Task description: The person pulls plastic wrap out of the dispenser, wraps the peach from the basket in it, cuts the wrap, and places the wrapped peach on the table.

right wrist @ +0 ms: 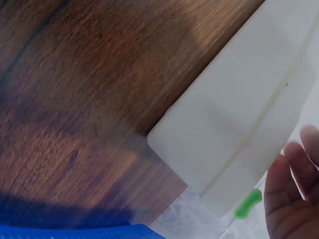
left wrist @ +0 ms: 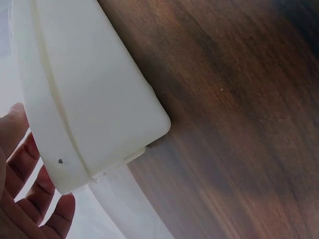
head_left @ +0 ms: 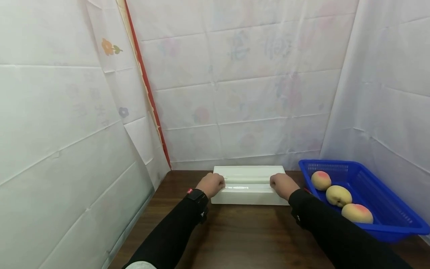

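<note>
A long white box (head_left: 248, 198), looking like a cling film dispenser, lies crosswise on the brown table. Along its top, between my hands, runs a glossy, see-through strip of cling film (head_left: 246, 186). My left hand (head_left: 211, 184) is over the box's left end, fingers curled at the film. At the opposite end my right hand (head_left: 284, 185) is curled the same way, level with the left. The wrist views show bent fingers (left wrist: 35, 194) at the box's upper edge; the pinching fingertips are partly hidden. A green plastic piece (right wrist: 248, 204) shows near the box's end in the right wrist view.
To the right stands a blue basket (head_left: 379, 186) with three peaches (head_left: 338, 195) inside, close to my right forearm. White sheeting (head_left: 248, 93) hangs behind and on both sides of the brown wooden table (head_left: 242, 235).
</note>
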Tool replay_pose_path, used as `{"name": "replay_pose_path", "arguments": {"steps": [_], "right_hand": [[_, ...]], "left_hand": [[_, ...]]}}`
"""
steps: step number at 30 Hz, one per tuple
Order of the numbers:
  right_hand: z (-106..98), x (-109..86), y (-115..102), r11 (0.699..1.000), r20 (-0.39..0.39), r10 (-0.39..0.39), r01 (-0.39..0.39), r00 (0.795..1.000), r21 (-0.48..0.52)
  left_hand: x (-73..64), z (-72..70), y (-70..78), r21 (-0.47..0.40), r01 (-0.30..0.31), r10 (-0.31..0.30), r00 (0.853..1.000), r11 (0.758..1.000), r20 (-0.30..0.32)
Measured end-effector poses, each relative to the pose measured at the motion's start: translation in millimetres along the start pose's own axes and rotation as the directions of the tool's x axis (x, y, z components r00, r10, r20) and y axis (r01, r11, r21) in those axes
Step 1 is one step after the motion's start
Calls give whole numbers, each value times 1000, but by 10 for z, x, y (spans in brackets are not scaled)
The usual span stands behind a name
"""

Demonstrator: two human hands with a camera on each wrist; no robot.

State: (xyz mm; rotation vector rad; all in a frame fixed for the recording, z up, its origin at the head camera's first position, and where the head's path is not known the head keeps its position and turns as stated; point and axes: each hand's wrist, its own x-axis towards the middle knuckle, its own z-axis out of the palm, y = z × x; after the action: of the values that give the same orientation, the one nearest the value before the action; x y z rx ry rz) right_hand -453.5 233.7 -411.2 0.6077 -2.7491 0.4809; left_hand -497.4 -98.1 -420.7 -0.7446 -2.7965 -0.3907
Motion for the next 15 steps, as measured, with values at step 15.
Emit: {"name": "replay_pose_path", "arguments": {"steps": [15], "right_hand": [[48,86,10,995,-118,93,-88,989,40]], "left_hand": [[79,96,-35,-195,71,-96,988,978,-122]]}}
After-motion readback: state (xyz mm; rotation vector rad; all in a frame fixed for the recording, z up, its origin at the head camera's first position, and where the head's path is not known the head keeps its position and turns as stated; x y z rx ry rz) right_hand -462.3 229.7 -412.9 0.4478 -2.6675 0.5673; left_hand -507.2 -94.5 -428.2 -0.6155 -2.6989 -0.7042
